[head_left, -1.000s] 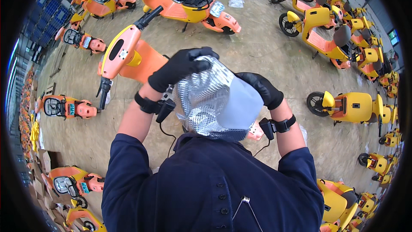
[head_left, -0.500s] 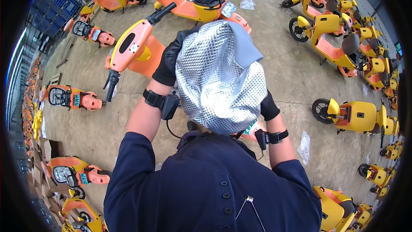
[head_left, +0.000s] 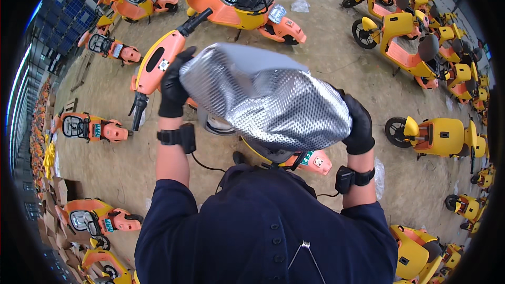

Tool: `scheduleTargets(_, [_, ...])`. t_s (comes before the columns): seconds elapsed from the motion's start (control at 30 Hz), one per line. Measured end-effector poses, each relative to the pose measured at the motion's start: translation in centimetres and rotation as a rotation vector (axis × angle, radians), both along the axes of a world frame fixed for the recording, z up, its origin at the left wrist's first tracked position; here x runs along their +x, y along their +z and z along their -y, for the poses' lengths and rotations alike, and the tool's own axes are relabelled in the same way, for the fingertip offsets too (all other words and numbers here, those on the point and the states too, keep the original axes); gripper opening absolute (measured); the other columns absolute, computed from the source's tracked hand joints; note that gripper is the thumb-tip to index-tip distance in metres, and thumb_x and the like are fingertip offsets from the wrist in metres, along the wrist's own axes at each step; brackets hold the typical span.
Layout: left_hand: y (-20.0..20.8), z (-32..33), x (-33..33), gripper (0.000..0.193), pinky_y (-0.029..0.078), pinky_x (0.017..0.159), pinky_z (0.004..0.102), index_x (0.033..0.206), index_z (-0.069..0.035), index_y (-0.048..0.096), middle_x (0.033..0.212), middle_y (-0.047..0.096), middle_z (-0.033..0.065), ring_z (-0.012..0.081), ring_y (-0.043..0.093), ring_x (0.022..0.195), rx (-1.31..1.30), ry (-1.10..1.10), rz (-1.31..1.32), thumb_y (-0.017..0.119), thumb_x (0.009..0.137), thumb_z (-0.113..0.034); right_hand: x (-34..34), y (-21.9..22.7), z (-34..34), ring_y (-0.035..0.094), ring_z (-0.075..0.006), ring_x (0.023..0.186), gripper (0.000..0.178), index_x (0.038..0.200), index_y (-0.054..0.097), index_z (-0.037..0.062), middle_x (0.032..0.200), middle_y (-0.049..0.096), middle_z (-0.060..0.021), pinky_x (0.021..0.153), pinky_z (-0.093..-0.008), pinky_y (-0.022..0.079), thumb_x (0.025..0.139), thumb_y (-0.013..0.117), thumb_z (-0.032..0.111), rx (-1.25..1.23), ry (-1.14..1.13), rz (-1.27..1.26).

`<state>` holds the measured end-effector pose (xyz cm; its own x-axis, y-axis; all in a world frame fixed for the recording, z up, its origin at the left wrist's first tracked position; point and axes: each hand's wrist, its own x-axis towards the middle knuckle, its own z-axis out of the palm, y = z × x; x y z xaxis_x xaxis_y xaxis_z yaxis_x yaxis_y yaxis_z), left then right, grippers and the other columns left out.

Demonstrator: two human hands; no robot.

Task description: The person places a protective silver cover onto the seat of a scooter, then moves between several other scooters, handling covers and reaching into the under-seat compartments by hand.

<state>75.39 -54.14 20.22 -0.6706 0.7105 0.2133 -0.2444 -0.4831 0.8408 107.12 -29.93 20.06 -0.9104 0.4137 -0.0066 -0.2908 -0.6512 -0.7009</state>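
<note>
A silver, dimpled reflective cover (head_left: 284, 108) with a smooth grey section along its far edge is stretched sideways in front of me. My left hand (head_left: 175, 85), in a black glove, is closed on the cover's left end. The black-gloved right hand (head_left: 360, 126) grips its right end, some fingers hidden behind the material. Below the cover stands an orange and yellow scooter. Its handlebar head (head_left: 158, 60) shows past my left hand, and its rear fender (head_left: 317, 162) beyond the cover's near edge. Most of the seat is hidden by the cover.
An orange scooter (head_left: 242, 8) stands just ahead. Rows of yellow scooters (head_left: 442, 137) fill the right side, with more orange ones (head_left: 94, 127) at left. Clear plastic wrap (head_left: 379, 179) lies on the concrete floor; cardboard (head_left: 68, 192) is piled at lower left.
My hands have moved apart, the left outward and the right outward and up. The bunched cover is now spread wider, and more of the scooter underneath shows.
</note>
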Motion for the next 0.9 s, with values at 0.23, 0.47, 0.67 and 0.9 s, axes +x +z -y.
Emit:
scheduleTargets(0.23, [-1.5,0.9,1.6,0.036,0.038,0.088,0.0303,0.111,0.004,0.048,0.108,0.054,0.0081,0.018,0.051,0.097,0.06,-0.435,0.109,0.042,0.086,-0.021,0.1,-2.1,-1.7,0.05,-0.0275,0.101,0.05,0.11,0.046,-0.0106,0.111,0.051,-0.0197,0.091,-0.0369,0.035,0.085,0.041,0.033,0.162,-0.096,-0.105])
scheduleTargets(0.47, [3.4,-3.1,9.5,0.064,0.03,0.095,0.0358,0.122,-0.006,0.04,0.126,0.039,0.0105,0.0238,0.038,0.116,-0.346,-0.047,-1.258,0.063,0.071,-0.037,-2.7,-0.1,0.8,0.049,-0.0225,0.103,0.037,0.112,0.045,-0.0076,0.113,0.051,-0.0154,0.092,-0.0332,0.037,0.089,0.038,0.02,-0.219,0.092,-0.045])
scheduleTargets(0.67, [1.0,-6.5,11.0,0.051,0.039,0.085,0.0378,0.113,-0.004,0.048,0.111,0.053,0.0108,0.0296,0.048,0.102,-0.281,0.129,-1.493,0.065,0.07,-0.024,-2.8,0.2,0.2,0.051,-0.0227,0.101,0.028,0.109,0.047,-0.0055,0.11,0.053,-0.0145,0.09,-0.0353,0.04,0.088,0.037,0.011,-0.177,0.022,-0.052])
scheduleTargets(0.9, [-0.9,-6.9,10.9,0.016,0.044,0.063,0.0288,0.089,-0.002,0.06,0.078,0.06,0.0058,0.0169,0.057,0.071,-0.385,0.086,-1.042,0.058,0.073,-0.004,-0.8,2.8,-0.2,0.055,-0.0179,0.092,0.032,0.103,0.052,-0.0056,0.102,0.057,-0.0131,0.082,-0.0295,0.043,0.088,0.041,0.021,-0.132,0.125,0.198])
